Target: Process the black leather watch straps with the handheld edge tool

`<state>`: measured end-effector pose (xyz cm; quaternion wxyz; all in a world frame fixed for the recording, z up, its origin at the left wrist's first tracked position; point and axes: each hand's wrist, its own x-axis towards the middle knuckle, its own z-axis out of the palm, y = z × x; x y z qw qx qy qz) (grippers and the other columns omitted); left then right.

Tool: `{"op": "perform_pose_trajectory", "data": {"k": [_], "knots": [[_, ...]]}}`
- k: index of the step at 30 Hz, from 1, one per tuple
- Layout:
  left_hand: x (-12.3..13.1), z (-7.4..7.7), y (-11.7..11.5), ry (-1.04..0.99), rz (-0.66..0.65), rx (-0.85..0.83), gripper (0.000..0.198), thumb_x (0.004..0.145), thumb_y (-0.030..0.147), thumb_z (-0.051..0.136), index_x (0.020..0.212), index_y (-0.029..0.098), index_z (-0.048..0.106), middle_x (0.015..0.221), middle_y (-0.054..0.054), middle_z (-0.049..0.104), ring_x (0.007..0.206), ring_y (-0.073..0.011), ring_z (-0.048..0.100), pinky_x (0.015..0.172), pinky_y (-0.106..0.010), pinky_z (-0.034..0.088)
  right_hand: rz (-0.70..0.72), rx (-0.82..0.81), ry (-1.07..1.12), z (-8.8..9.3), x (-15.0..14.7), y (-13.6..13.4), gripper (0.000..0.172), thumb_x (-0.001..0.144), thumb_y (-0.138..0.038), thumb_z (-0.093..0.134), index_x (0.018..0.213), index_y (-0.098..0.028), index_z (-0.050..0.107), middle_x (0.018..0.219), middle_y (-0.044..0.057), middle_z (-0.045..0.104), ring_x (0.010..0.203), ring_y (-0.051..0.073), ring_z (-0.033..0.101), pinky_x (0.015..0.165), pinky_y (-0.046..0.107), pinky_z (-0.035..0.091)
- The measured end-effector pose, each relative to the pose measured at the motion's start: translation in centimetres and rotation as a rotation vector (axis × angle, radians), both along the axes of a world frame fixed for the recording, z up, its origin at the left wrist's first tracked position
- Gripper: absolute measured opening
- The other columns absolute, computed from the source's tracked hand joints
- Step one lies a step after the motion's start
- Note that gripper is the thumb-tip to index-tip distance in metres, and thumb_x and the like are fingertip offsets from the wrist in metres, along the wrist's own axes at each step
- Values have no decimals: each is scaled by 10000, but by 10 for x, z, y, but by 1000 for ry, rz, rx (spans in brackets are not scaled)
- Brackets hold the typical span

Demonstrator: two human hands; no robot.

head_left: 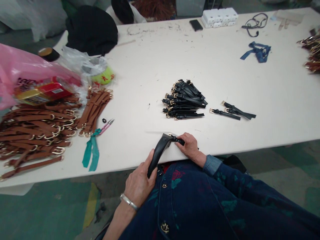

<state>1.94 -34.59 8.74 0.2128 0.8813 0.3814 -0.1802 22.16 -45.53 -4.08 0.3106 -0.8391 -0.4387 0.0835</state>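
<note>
My left hand (141, 181) is closed around a wide black strap (160, 150), which slants up from my lap over the table's front edge. At the strap's upper end, my right hand (188, 146) pinches a short black buckle strap (179, 140) with a gold-coloured buckle. The two straps meet at that buckle; whether they are joined I cannot tell. Beyond my hands lies a pile of black buckle straps (185, 98), their buckles mostly facing left. Several more loose black straps (233, 111) rest to the right of the pile.
Brown straps with gold buckles (37, 130) are heaped at the left, beside a pink bag (32, 66). Pink-handled snips (107, 126) with a teal ribbon (92, 151) lie nearby. Farther back are a phone (196, 25), white boxes (220, 17) and a blue cloth strip (258, 51).
</note>
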Motion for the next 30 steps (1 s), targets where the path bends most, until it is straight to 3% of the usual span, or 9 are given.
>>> {"op": "perform_pose_trajectory", "data": {"k": [9,14,19,24,30], "knots": [[-8,-2,-7,-25,-22,24,637,891,359,396,1461,353,112,1074,-44,662,904,-234,667,760,-334,497,46,-27,-18,2,-3,-2,167,768,-299,663,891,-191,629,840,57,597,842,214,525,768,333,390],[4,-3,0,-70,-14,5,646,868,349,442,1455,330,174,1049,-39,679,877,-221,670,752,-311,496,30,-34,-23,1,-3,-3,183,768,-315,668,898,-192,630,851,63,602,850,221,524,769,339,389],[14,-12,3,-161,-4,26,646,860,330,461,1452,311,204,1054,-48,681,916,-218,661,798,-319,495,36,-41,-15,1,-2,-3,211,764,-303,673,936,-192,625,860,61,601,849,219,524,769,338,390],[6,-20,2,-186,43,61,645,867,334,450,1457,285,195,1075,-56,677,931,-217,657,797,-315,498,51,-41,-42,7,-2,-12,237,767,-289,661,980,-195,619,905,67,598,879,226,510,770,343,379],[-5,-11,-1,-104,75,57,620,875,378,433,1450,311,213,1064,-41,684,881,-230,671,752,-328,507,14,-89,-103,13,-1,-19,196,778,-320,651,936,-205,631,891,64,599,880,231,501,758,351,348]]}}
